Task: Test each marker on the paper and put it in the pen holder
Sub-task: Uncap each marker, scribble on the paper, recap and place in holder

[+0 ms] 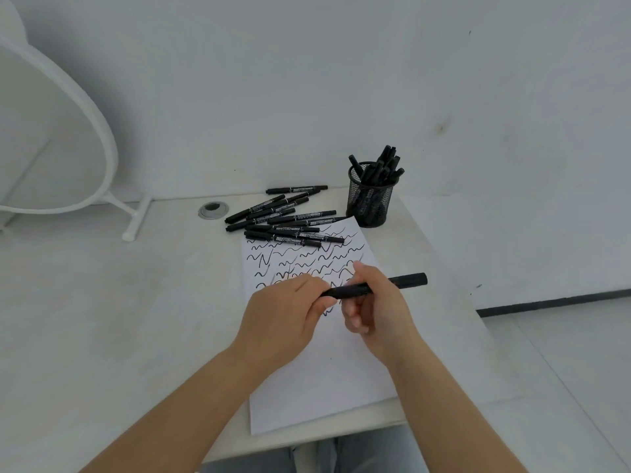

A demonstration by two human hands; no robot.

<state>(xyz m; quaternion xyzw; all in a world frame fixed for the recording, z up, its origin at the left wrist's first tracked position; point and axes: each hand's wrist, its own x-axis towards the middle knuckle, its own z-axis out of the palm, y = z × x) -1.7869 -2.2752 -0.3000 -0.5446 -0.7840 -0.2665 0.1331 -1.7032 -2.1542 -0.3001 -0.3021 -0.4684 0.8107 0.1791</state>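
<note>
- White table (pixel 102 302), fills most of the view; wall behind, floor visible off the right edge.
- Round white-framed mirror-like object (pixel 51 131) on a stand, far left, leaning back toward the wall; stand foot on the table.
- Sheet of paper (pixel 324 380) lying flat, centre-right; upper half covered in rows of black squiggles, lower half blank; near corner reaches the table's front edge.
- Left hand (pixel 283 319) over the paper, fingers curled, pinching the left end of one black marker (pixel 386 285).
- Right hand (pixel 375 302) closed around the middle of that same marker, thumb up top; marker held roughly level above the paper, right end sticking out past the hand. Can't tell if a cap is on or off at the left end, hidden by fingers.
- Black mesh pen holder (pixel 370 203) upright, just beyond the paper's far right corner, with several black markers standing in it.
- Loose pile of black markers (pixel 286 223) lying on the table at the paper's far edge, some overlapping the top of the sheet, left of the holder.
- Small round grey cable grommet (pixel 213 209) in the table, left of the pile.
</note>
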